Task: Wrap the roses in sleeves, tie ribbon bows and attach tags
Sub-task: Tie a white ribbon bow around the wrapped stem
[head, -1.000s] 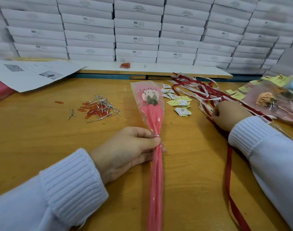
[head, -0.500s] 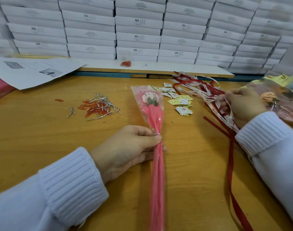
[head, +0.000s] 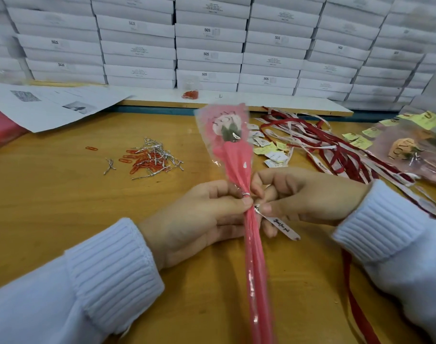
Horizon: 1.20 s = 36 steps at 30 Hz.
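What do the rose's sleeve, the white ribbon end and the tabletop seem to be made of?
The sleeve: thin plastic film, pink and partly clear, glossy; it creases and glints. The ribbon: likely satin-like fabric, white with printed script, limp. The tabletop: wood or wood-look laminate, smooth, faint grain.

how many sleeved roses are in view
2 for sure: the pink rose held at centre, and an orange rose lying at the far right. More may be hidden or cut off beside it.
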Available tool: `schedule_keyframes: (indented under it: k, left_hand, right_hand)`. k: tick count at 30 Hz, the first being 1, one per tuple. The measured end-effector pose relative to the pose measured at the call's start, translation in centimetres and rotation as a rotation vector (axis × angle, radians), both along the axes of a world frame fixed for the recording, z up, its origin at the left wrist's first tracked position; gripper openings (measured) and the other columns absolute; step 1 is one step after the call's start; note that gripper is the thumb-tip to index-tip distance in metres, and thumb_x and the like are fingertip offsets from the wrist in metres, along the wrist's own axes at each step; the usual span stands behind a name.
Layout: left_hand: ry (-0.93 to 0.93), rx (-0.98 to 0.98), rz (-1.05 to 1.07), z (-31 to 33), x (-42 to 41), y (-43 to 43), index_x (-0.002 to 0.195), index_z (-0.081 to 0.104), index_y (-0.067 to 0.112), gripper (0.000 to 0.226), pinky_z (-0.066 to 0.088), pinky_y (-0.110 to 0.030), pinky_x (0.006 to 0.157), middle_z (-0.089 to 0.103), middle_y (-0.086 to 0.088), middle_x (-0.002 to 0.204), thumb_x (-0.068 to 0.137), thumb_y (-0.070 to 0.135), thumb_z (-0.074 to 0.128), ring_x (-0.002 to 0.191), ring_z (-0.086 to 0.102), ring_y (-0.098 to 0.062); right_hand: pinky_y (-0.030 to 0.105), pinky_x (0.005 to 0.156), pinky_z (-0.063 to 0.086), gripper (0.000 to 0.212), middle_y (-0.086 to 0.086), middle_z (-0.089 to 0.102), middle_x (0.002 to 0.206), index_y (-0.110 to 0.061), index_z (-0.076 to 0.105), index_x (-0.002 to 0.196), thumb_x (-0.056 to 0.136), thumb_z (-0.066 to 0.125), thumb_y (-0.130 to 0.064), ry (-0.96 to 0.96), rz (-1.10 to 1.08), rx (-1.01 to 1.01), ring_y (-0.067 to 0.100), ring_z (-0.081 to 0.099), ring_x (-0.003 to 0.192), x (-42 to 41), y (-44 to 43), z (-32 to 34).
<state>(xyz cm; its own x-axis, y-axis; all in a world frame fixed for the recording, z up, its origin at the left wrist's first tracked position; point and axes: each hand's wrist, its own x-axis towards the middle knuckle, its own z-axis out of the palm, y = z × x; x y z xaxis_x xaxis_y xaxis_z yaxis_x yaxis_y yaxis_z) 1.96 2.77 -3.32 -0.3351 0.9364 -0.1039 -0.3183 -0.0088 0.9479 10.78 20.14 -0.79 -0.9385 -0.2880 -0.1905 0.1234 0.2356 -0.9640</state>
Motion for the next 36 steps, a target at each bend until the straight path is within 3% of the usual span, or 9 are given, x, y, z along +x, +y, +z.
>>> schedule_keyframes:
  k: [4,9,14,16,19,23,27,31,36]
  left_hand:
    - [0.026,-0.058,0.122,-0.2,0.2,0.3,0.094,0.052,0.002,0.006,0.057,-0.027,0.071,0.064,-0.011,0.073,0.089,0.001,0.055,0.069,0.064,-0.018]
    - [0.105,-0.126,0.140,-0.4,0.2,0.5,0.077,0.053,0.007,0.013,0.055,-0.023,0.062,0.061,-0.004,0.063,0.088,0.002,0.058,0.057,0.060,-0.010]
    - [0.253,-0.173,0.067,-0.5,0.0,0.5,0.073,0.057,0.010,0.015,0.043,-0.022,0.059,0.056,0.001,0.060,0.087,0.011,0.062,0.056,0.051,-0.009]
    - [0.324,-0.202,0.070,-0.4,0.1,0.5,0.073,0.057,0.010,0.016,0.042,-0.020,0.057,0.055,0.002,0.060,0.087,0.017,0.062,0.055,0.048,-0.009]
    - [0.502,-0.277,0.110,-0.3,0.2,0.5,0.068,0.055,0.016,0.031,0.038,-0.018,0.050,0.052,0.006,0.056,0.092,0.035,0.055,0.050,0.046,-0.008]
    - [0.917,-0.360,0.266,-0.1,-0.9,0.0,0.067,0.057,0.016,0.041,0.027,-0.016,0.044,0.042,0.010,0.044,0.094,0.045,0.045,0.039,0.037,-0.002]
    - [1.152,-0.499,0.447,0.6,-3.5,-1.0,0.076,0.061,0.017,0.034,0.029,-0.023,0.050,0.049,0.009,0.062,0.093,0.043,0.047,0.057,0.044,-0.001]
    - [1.248,-0.764,0.419,0.9,-6.2,-2.2,0.089,0.062,0.022,0.031,0.043,-0.028,0.066,0.060,0.002,0.085,0.094,0.047,0.044,0.078,0.054,-0.013]
    - [1.307,-0.870,0.425,0.8,-6.2,-2.2,0.080,0.062,0.025,0.014,0.043,-0.027,0.063,0.060,0.004,0.079,0.087,0.035,0.054,0.074,0.054,-0.013]
  right_hand:
    - [0.028,0.065,0.059,0.012,0.020,0.069,0.079,-0.008,0.040,0.095,0.087,0.047,-0.001,-0.158,-0.109,-0.185,0.023,0.071,0.072,0.0,0.1,0.2]
    - [0.021,0.056,0.055,0.020,0.012,0.068,0.071,-0.007,0.051,0.112,0.094,0.050,-0.017,-0.006,-0.489,0.178,0.016,0.063,0.058,-0.6,0.5,-0.8]
    - [0.016,0.042,0.043,0.047,0.003,0.064,0.061,-0.009,0.045,0.098,0.064,0.070,-0.030,-0.011,-0.572,-0.124,0.011,0.055,0.050,-1.1,-1.3,-1.6]
    - [0.014,0.035,0.035,0.043,-0.001,0.057,0.051,-0.009,0.044,0.093,0.065,0.073,-0.023,0.012,-0.585,-0.136,0.006,0.046,0.041,-1.4,-1.9,-1.8]
    - [0.014,0.033,0.028,0.026,0.000,0.053,0.050,-0.010,0.047,0.088,0.078,0.071,-0.010,0.011,-0.606,-0.112,0.006,0.039,0.039,-1.6,-2.0,-2.0]
    - [0.016,0.034,0.031,0.031,-0.001,0.056,0.047,-0.008,0.043,0.096,0.081,0.071,-0.007,-0.034,-0.654,0.069,0.008,0.043,0.037,-1.5,-1.6,-2.1]
    - [0.017,0.035,0.034,0.037,0.000,0.058,0.049,-0.010,0.045,0.098,0.078,0.075,-0.013,-0.062,-0.661,0.198,0.009,0.045,0.037,-1.6,-1.5,-2.2]
    - [0.018,0.036,0.035,0.038,0.000,0.060,0.051,-0.011,0.045,0.102,0.080,0.074,-0.022,-0.045,-0.667,0.261,0.009,0.045,0.037,-1.8,-1.7,-2.3]
    - [0.020,0.037,0.036,0.013,0.001,0.064,0.059,-0.015,0.051,0.104,0.095,0.055,-0.024,0.055,-0.729,0.369,0.009,0.047,0.040,-2.0,-0.9,-2.4]
